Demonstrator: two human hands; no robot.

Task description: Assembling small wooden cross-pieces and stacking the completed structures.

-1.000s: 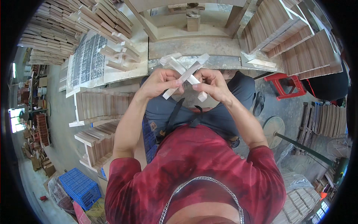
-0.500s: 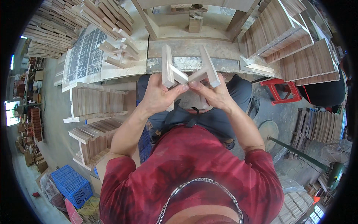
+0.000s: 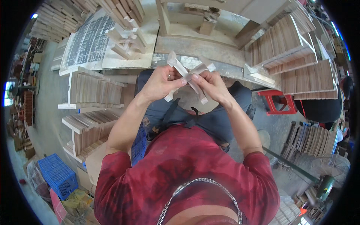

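Note:
Above my lap, both hands grip a pale wooden cross-shaped frame (image 3: 195,86) whose bars meet near the middle. My left hand (image 3: 162,83) is closed on its left side, thumb reaching toward the crossing. From the right, my right hand (image 3: 210,85) is closed on it as well, its thumb pressed close to the crossing. Short end blocks on the upper arms point away from me and look blurred. On the bench at the left stands a similar wooden frame (image 3: 129,40), made of several bars.
A worn bench edge (image 3: 202,47) runs ahead of me. Stacked slats (image 3: 93,92) stand at my left, and more board stacks (image 3: 275,47) at the right of the bench. A red stool (image 3: 279,103) is at my right; a blue crate (image 3: 58,174) sits on the floor lower left.
The wooden cross has been turned and tilted, so its lower arms now show below my hands. My hands still hold it near the crossing. The whole view has shifted slightly.

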